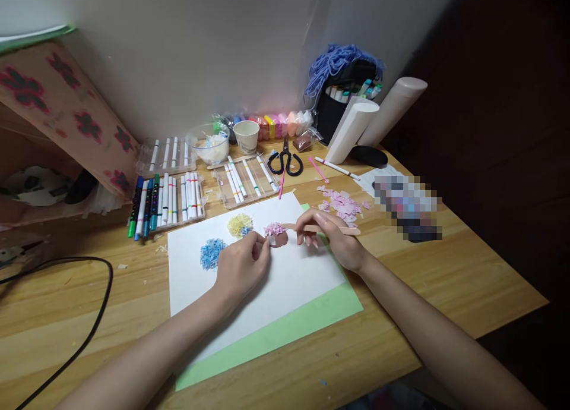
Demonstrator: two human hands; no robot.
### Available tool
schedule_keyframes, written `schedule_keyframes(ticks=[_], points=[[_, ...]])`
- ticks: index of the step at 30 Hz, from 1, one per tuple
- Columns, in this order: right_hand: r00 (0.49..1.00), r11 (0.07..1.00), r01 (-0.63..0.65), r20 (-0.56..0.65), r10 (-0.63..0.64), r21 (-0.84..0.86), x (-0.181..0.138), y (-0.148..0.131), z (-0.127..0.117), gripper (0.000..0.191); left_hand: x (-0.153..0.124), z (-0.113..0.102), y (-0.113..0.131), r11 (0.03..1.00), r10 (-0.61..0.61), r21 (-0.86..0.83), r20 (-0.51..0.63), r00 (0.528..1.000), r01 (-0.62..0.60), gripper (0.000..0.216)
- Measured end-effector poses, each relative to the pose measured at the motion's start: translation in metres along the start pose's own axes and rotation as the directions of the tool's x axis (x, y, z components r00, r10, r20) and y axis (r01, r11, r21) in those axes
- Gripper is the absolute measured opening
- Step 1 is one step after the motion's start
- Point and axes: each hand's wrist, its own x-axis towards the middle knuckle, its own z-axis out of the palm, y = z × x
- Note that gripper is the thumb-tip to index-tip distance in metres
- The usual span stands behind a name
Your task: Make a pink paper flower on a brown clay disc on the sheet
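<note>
A white paper sheet (249,315) lies over a green sheet (320,309). On it are a blue cluster of scraps (212,254), a yellow one (239,224) and a pink one (274,229) bordering a flat brown patch (279,240). My left hand (243,261) rests on the sheet, thumb and forefinger closed on a small pale scrap (271,240) at the brown patch's left edge. My right hand (332,237) grips a wooden craft stick (350,230); its far tip reaches the pink cluster's right side.
Pink paper scraps (342,205) lie right of the sheet. Behind are black scissors (285,160), marker trays (244,181), a paper cup (246,136) and a clear bowl (214,145). White cylinders (354,131) stand right; a black cable (109,285) curves left.
</note>
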Motion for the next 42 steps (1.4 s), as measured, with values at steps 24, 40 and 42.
schedule_keyframes(ticks=[24, 40, 42], points=[[0.988, 0.926, 0.089, 0.148, -0.036, -0.367, -0.003, 0.006, 0.020, 0.031, 0.007, 0.002, 0.001, 0.992, 0.010, 0.128, -0.023, 1.000, -0.007, 0.017], [1.000, 0.952, 0.004, 0.003, -0.003, -0.306, 0.002, 0.008, 0.033, 0.035, 0.004, 0.004, -0.001, 0.986, 0.027, 0.163, 0.020, 0.999, -0.030, 0.030], [0.999, 0.922, 0.043, 0.017, -0.039, -0.385, 0.008, 0.003, 0.035, 0.038, 0.005, 0.004, -0.001, 0.986, 0.036, 0.161, 0.013, 0.999, -0.037, 0.030]])
